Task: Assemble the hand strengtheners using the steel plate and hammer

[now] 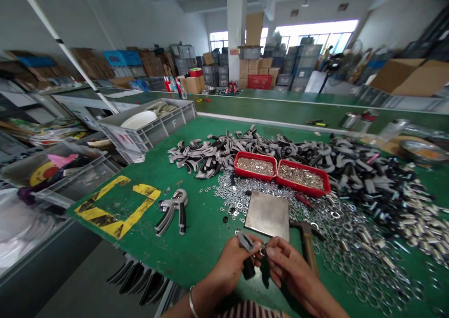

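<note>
The left hand [231,263] grips a grey-and-black handle [245,242] upright near the middle of the near edge of the bench [203,220]. The right hand [289,264] meets it there, thumb and fingers pinching a small metal piece [263,251] against or just beside the handle; it looks like a ring, though the fingers cover too much of it to be sure.

Just beyond the hands lies a square steel plate [268,213], and a hammer [310,245] rests by its right edge, shaft toward the near edge of the bench. Past the plate, toward the far edge, two red trays [298,188] stand end to end, filled with small metal parts. Loose rings [351,257] spread from the trays to the near right corner, with metal sleeves [424,224] heaped by the right edge. More handles [217,152] are piled behind the trays.

Toward the left edge, a hand grip [174,203] lies beside a square of yellow tape [136,215]. A grey crate [171,125] stands at the far left corner.
</note>
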{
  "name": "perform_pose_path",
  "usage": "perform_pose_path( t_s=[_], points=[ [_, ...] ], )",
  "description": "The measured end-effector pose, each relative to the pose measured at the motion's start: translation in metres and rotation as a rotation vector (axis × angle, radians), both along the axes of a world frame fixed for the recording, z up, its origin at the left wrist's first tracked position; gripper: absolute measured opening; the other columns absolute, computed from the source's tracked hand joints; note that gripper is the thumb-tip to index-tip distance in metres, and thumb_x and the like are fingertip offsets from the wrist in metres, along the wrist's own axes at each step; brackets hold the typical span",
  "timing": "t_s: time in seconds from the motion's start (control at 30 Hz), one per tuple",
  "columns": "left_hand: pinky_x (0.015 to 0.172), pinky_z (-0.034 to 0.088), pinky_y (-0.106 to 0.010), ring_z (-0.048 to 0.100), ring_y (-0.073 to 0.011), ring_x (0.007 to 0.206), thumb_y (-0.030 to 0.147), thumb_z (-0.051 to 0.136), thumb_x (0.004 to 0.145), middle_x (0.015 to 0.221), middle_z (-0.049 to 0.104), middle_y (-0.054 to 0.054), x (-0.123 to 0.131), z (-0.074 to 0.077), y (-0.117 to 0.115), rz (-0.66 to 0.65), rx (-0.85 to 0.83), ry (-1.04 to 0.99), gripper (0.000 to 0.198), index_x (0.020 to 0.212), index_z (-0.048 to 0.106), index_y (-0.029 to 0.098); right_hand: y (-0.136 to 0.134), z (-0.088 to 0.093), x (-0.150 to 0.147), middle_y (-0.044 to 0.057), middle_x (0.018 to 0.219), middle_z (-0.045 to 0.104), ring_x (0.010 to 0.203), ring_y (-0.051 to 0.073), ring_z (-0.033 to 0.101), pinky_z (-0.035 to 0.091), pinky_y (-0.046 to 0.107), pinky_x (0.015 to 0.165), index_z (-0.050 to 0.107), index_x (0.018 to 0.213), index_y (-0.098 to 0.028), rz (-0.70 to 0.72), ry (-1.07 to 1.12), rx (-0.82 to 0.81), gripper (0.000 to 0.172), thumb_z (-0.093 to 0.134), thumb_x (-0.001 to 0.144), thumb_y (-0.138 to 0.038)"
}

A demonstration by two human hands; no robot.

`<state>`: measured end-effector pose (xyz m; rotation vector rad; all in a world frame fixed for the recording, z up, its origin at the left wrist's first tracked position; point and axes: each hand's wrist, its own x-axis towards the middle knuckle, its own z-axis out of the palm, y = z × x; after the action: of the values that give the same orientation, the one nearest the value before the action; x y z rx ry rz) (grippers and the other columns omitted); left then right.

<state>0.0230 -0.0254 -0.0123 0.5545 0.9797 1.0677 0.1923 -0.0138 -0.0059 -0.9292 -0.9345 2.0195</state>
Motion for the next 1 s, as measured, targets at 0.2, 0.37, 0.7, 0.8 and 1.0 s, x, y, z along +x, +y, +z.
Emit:
perform_pose_path(
  t_s=[0.2,0.37,0.7,0.8,1.0],
  points=[
    [0.064,0.046,-0.025,0.056,-0.0123,0.065,0.041,0.087,0.064,0.072,0.062,-0.002,0.004,-0.001,-0.008,0.036,-0.07,-0.09,0.043,0.087,0.066,0.012,-0.003,-0.006,0.001,-0.004,0.068,0.051,0.055,0.004,0.042,0.037,0.014,0.05,0.063,0.082,-0.016,-0.033,0.23,-0.334,0.019,0.078,0.081,-0.028],
    [0.063,0.042,-0.025,0.053,-0.0118,0.061,0.045,0.082,0.067,0.068,0.059,-0.001,0.004,-0.004,-0.008,0.038,-0.028,-0.008,0.041,0.086,0.065,0.013,-0.004,-0.004,-0.004,-0.001,0.076,0.06,0.06,0.007,0.05,0.045,0.019,0.059,0.069,0.092,-0.017,-0.102,0.129,-0.24,0.021,0.076,0.082,-0.035],
    [0.063,0.042,-0.023,0.052,-0.0112,0.065,0.024,0.062,0.079,0.081,0.054,0.003,-0.027,0.021,0.01,-0.224,0.224,0.316,0.05,0.126,0.043,0.02,0.014,0.019,0.032,0.001,0.08,0.069,0.072,0.02,0.068,0.052,0.033,0.07,0.062,0.095,-0.023,-0.135,-0.497,0.319,0.027,0.067,0.085,-0.047],
    [0.056,0.039,-0.022,0.048,-0.0094,0.058,0.021,0.057,0.081,0.076,0.051,0.005,-0.012,0.013,0.018,-0.205,0.256,0.346,0.045,0.124,0.041,0.02,0.012,0.02,0.026,0.003,0.085,0.072,0.078,0.023,0.07,0.053,0.036,0.075,0.059,0.099,-0.024,-0.207,-0.477,0.294,0.029,0.067,0.085,-0.048],
    [0.05,0.037,-0.019,0.047,-0.0083,0.053,0.025,0.058,0.081,0.07,0.051,0.007,0.016,-0.005,0.025,-0.11,0.209,0.304,0.039,0.115,0.039,0.023,0.004,0.017,-0.001,0.003,0.088,0.071,0.079,0.023,0.068,0.052,0.034,0.076,0.06,0.099,-0.025,-0.415,-0.423,0.262,0.034,0.071,0.08,-0.051]
  ],
)
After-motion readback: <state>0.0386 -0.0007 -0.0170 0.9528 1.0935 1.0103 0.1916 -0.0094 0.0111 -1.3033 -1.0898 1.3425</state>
